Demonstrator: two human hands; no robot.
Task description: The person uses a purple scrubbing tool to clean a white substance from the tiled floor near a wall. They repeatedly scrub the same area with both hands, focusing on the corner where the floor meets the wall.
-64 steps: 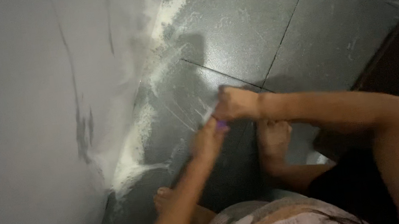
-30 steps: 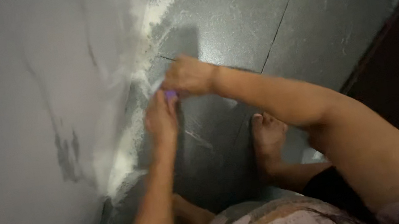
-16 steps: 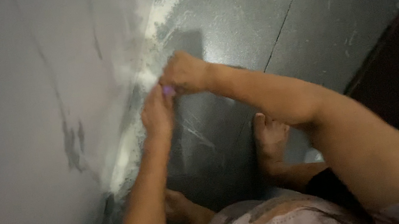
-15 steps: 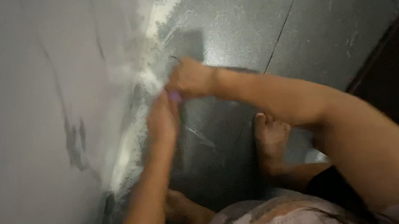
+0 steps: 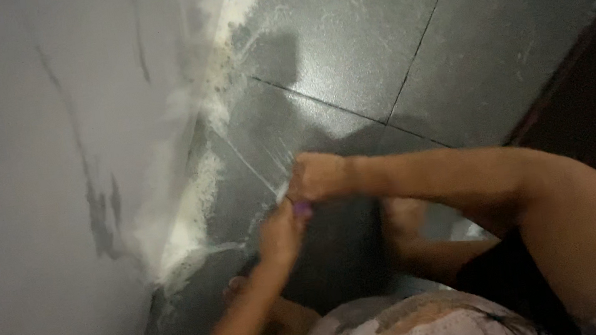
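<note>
The right hand (image 5: 319, 176) is clenched in a fist and the left hand (image 5: 281, 232) is closed just below it, both gripping a small purple tool (image 5: 303, 208) pinched between them low over the dark floor tile (image 5: 344, 52). White powder (image 5: 192, 213) lies beyond the left hand along the foot of the grey wall (image 5: 14, 192). Working well here probably means a low tool angle, short strokes toward the powder line, and bare feet (image 5: 406, 214) kept behind the hands.
</note>
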